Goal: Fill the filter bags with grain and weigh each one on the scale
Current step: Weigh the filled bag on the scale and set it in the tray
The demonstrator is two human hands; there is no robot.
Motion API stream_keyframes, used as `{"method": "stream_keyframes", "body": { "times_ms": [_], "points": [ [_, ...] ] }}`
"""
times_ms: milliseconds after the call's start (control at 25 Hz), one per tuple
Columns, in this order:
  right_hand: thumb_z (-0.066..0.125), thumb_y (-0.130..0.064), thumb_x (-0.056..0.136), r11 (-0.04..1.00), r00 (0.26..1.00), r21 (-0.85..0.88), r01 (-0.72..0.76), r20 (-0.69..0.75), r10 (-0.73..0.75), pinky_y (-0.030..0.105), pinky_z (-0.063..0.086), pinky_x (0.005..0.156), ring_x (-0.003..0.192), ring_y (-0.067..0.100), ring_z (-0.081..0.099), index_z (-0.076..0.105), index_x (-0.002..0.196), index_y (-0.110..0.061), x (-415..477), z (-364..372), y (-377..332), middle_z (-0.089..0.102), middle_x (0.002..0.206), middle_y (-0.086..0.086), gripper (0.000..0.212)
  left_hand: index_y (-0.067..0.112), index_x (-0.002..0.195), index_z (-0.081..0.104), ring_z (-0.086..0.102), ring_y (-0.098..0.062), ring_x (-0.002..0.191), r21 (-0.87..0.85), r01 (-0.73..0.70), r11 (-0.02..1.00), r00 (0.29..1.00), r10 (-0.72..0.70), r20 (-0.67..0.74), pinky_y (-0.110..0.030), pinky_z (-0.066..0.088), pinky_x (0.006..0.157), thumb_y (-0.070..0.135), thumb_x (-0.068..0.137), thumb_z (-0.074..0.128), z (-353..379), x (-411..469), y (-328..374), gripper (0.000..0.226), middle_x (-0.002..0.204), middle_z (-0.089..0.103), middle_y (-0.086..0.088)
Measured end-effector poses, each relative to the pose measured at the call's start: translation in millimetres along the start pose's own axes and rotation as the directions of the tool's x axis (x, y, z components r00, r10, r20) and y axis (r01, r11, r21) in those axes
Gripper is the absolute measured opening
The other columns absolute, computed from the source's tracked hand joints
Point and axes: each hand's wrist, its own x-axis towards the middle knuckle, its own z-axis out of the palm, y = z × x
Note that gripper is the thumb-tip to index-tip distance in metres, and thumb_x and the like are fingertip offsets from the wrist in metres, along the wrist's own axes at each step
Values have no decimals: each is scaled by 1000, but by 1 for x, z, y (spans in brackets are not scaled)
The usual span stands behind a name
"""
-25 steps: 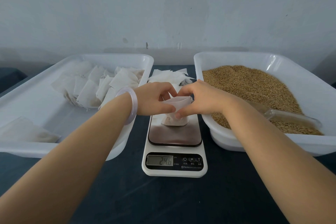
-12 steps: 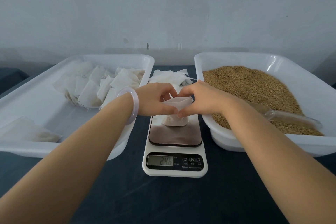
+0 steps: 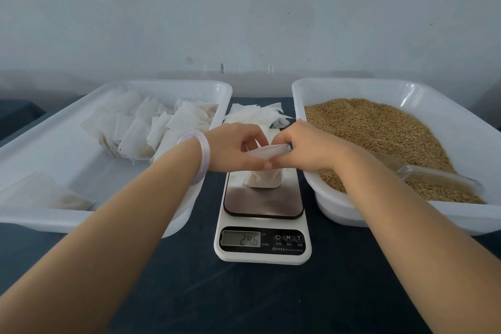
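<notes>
Risk is the reading: left hand (image 3: 238, 147) and right hand (image 3: 307, 147) both pinch the filter bag (image 3: 264, 180) by its mouth, any push would skew the scale (image 3: 263, 209)

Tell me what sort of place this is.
Probably a small hand-packing workbench: a digital scale, a white tray of loose grain beside it, and a pile of filter bags in a second tray.

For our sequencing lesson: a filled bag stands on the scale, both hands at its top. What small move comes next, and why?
Probably fold the bag shut: left hand and right hand pinch its top, and the scale reads 24.6.
</notes>
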Motion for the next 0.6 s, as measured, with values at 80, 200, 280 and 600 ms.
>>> {"method": "stream_keyframes", "body": {
  "times_ms": [80, 200, 280, 600],
  "points": [
    [70, -32, 80, 998, 999, 60, 5, -53, -2, 20, 27, 49, 52, -1, 44, 59, 61, -30, 0, 1, 1, 48, 59, -12, 22, 36, 97, 53, 56, -3, 83, 40, 28, 999, 1000, -28, -6, -22, 44, 71, 44, 71, 76, 0, -1, 1, 36, 85, 56, 19],
    [67, -34, 83, 985, 987, 154, 81, -148, -57, 14, 32, 51, 54, -5, 47, 64, 71, -29, 1, 3, 1, 54, 65, -13, 13, 34, 78, 51, 50, -2, 68, 75, 59, 995, 998, -56, -39, -20, 36, 57, 40, 69, 78, -1, 0, 3, 29, 73, 52, 15],
    [65, -38, 84, 976, 975, 169, 137, -194, -104, 10, 36, 51, 55, -5, 49, 66, 73, -27, 3, 4, 0, 56, 64, -13, 15, 32, 67, 49, 49, -7, 64, 71, 67, 995, 995, -62, -72, -22, 33, 54, 34, 73, 77, -2, 1, 3, 28, 67, 50, 13],
    [67, -29, 83, 916, 924, 284, 282, -337, -180, 14, 42, 55, 63, -1, 55, 62, 82, -37, 5, 9, -13, 63, 74, -21, 9, 22, 60, 58, 46, -5, 51, -276, 7, 961, 975, -68, -213, -14, 37, 49, 8, 71, 77, -22, -12, -5, 27, 55, 49, 8]
  ]
}}
